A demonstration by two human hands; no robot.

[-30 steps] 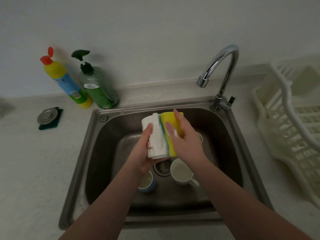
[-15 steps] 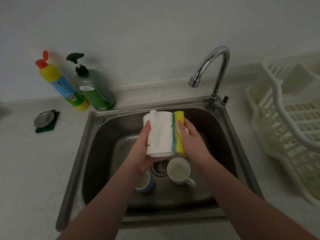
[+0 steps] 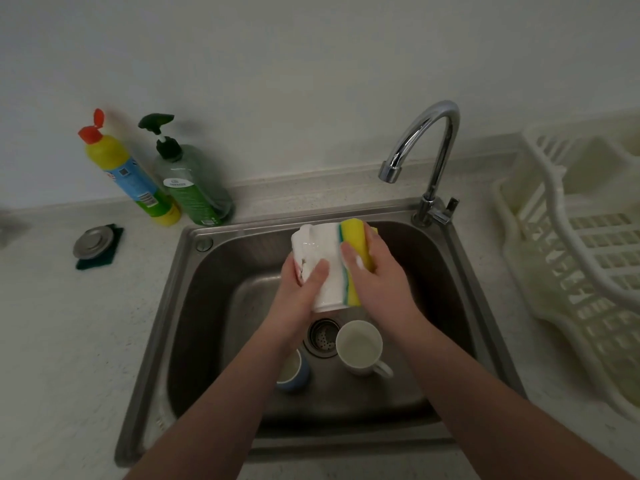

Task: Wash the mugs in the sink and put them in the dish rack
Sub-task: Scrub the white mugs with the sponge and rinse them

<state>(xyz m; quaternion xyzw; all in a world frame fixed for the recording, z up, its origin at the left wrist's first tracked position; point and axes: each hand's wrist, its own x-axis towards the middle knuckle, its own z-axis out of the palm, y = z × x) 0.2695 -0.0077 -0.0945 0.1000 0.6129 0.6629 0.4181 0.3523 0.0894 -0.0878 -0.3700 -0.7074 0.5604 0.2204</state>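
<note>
Over the steel sink [image 3: 194, 306] my left hand [image 3: 298, 299] grips a white mug [image 3: 323, 258], held tilted with its handle up and to the left. My right hand [image 3: 381, 282] holds a yellow sponge [image 3: 356, 258] and presses it flat against the mug's right side. On the sink floor stand two more mugs: a white one [image 3: 360, 346] upright beside the drain, and a blue one [image 3: 294, 374] partly hidden under my left forearm.
A chrome tap [image 3: 433, 147] arches over the sink's back right corner. The white plastic dish rack [image 3: 581, 271] sits on the counter to the right. A yellow bottle [image 3: 131, 174] and a green pump bottle [image 3: 194, 185] stand back left, near a metal sink plug [image 3: 93, 242].
The mug has turned in my left hand, its handle now up and to the left. The sponge has slid along the mug's right side. The view has shifted slightly.
</note>
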